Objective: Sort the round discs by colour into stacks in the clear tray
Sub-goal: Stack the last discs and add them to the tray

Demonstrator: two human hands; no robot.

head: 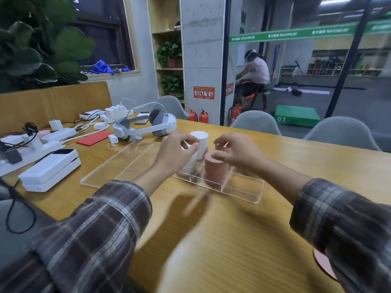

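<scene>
A clear tray (pixel 243 192) with compartments lies on the wooden table. In it stand a near pink stack (pixel 214 170) and a near white stack (pixel 190 163), with a taller white stack (pixel 201 140) and another pink stack (pixel 220 147) behind them. My left hand (pixel 175 153) hovers over the near white stack, its fingertips pinching a white disc on top. My right hand (pixel 234 153) is above the pink stacks, fingers curled at the top of the near one; whether they hold a disc is hidden. A pink disc (pixel 321 263) lies at the table's near right edge.
A clear lid (pixel 118 166) lies left of the tray. Further left are white power banks (pixel 50 169), chargers, cables, a red card (pixel 94 138) and a white headset (pixel 146 123). Grey chairs stand behind the table. A person sits in the far room.
</scene>
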